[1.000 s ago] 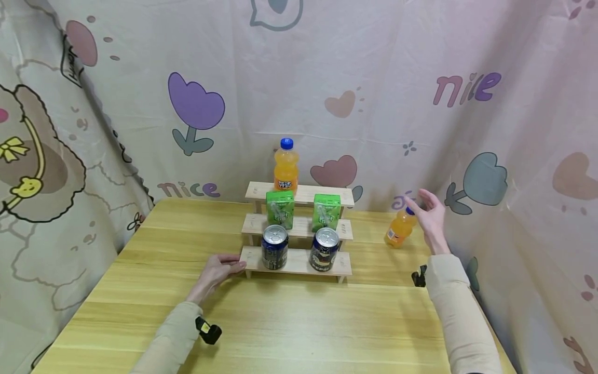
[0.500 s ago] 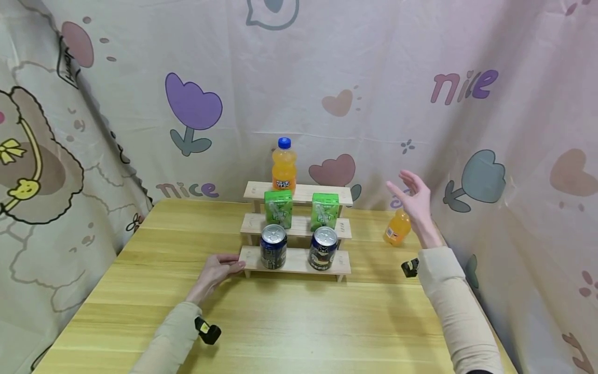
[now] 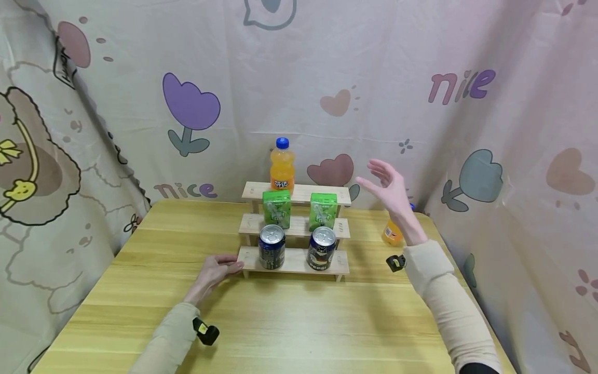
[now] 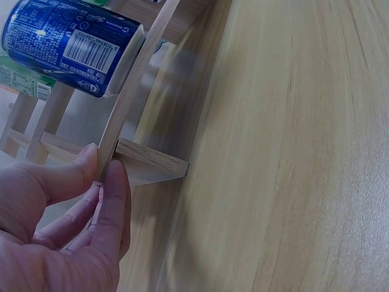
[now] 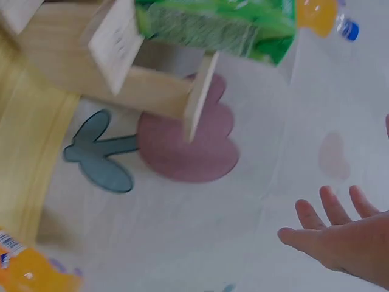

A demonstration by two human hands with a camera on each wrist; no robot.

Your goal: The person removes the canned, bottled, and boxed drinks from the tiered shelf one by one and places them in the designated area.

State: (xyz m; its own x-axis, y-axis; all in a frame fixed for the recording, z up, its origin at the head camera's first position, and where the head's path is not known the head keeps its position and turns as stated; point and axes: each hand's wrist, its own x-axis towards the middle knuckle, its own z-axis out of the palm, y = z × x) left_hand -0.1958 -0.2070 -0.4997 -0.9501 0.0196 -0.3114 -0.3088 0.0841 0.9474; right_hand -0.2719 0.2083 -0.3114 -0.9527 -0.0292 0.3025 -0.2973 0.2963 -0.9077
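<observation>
A three-tier wooden shelf [image 3: 297, 262] stands on the table, and my left hand [image 3: 212, 275] pinches the left end of its lowest board between thumb and fingers. That board carries two dark blue cans, the left can [image 3: 272, 248] and the right can [image 3: 321, 249]. On the middle board are two green drink cartons, one left carton [image 3: 276, 209] and one right carton [image 3: 323, 211]. An orange soda bottle [image 3: 282, 167] stands upright on the left of the top board. My right hand [image 3: 390, 189] is raised in the air right of the shelf, fingers spread and holding nothing.
A second orange soda bottle [image 3: 391, 235] stands on the table [image 3: 289, 322] to the right, partly hidden behind my right forearm. A patterned curtain [image 3: 280, 93] hangs behind the table and along both sides.
My right hand has moved left and up, away from the bottle on the table towards the shelf. The left hand keeps its place on the lowest board.
</observation>
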